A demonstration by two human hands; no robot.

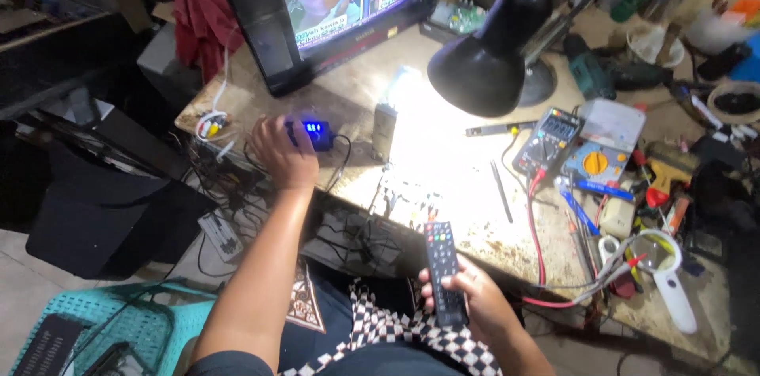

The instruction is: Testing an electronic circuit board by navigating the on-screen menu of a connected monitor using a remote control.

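Left hand [283, 156] resting on small black box [313, 132] on counter [443, 162], steadying it. Right hand [473, 290] gripping black remote [443, 271], aimed toward box.

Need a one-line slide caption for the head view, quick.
Left hand on a small black box with a blue display, right hand holding a remote, at a lamp-lit workbench.

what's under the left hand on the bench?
A small black box with a lit blue display sits under the left hand, cables trailing off it. The hand covers the box's left part, so anything there is hidden. The right hand holds a remote.
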